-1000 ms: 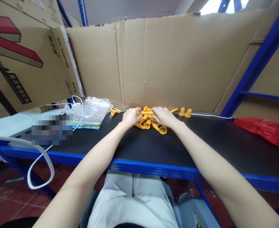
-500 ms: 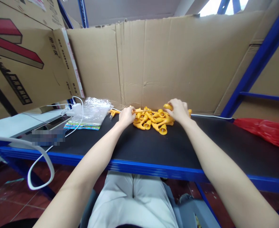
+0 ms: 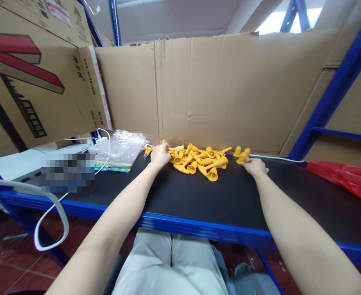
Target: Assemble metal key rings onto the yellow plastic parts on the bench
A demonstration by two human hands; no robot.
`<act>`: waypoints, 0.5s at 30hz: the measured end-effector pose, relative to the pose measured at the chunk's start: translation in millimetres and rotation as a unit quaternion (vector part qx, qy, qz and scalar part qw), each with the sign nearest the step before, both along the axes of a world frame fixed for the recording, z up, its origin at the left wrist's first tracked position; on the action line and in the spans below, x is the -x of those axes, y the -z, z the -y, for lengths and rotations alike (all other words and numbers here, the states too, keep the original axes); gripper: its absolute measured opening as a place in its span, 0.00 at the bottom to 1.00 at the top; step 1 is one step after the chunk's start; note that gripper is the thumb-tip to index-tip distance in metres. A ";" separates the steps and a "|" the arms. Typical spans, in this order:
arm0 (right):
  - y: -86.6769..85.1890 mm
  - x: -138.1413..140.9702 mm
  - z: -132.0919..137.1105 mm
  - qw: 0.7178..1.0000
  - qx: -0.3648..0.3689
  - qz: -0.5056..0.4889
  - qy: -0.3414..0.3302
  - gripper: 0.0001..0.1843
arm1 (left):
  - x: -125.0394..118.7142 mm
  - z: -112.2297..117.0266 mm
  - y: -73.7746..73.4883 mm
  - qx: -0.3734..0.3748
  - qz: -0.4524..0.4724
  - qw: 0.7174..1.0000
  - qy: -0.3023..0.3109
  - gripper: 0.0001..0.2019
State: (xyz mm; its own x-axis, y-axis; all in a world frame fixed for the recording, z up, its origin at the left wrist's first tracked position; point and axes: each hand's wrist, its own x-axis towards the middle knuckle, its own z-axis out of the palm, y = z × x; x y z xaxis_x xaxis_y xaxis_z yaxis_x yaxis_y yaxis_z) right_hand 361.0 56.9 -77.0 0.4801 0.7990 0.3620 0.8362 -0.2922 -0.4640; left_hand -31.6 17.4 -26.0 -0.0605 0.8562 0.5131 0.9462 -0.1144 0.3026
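My left hand (image 3: 160,155) is closed around a yellow corkscrew. The bare metal spiral (image 3: 178,150) of that corkscrew points right, over the pile's left edge. My right hand (image 3: 256,167) pinches a yellow bell-shaped cap (image 3: 241,158) on the black tabletop. Close by it stand other yellow caps (image 3: 237,151), upright with their wide ends down. Between the hands lies a pile of yellow corkscrews (image 3: 203,157), many with caps over their spirals. Left of my left hand, more yellow corkscrews (image 3: 148,151) lie with spirals uncovered.
A clear plastic bag (image 3: 123,151) and a white charger with cables (image 3: 102,144) lie to the left, beside a blurred-out item (image 3: 68,172). Red plastic (image 3: 340,176) lies at right. Cardboard (image 3: 211,90) walls the back; a blue metal edge (image 3: 198,229) runs along the front.
My right hand has moved from above the pile to the caps on the right. A bare spiral now shows at my left hand. The view has tilted slightly upward.
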 end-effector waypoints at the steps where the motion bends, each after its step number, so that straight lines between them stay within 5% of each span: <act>1: -1.5 2.5 0.8 1.000 0.011 -0.009 0.011 0.11 | -0.2 -0.3 0.2 0.000 0.002 1.000 0.000 0.15; 15: -1.0 14.5 2.2 0.990 0.108 0.030 -0.087 0.20 | 17.8 -24.5 10.6 -0.074 0.196 0.977 0.041 0.12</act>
State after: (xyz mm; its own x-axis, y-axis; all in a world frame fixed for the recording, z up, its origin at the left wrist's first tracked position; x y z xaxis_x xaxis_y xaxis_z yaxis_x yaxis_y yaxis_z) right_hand 346.5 54.8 -76.1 0.3105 0.9299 0.1974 0.9069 -0.2276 -0.3545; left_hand -49.5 41.9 -36.6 -0.2120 0.7840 0.5834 0.7475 -0.2544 0.6136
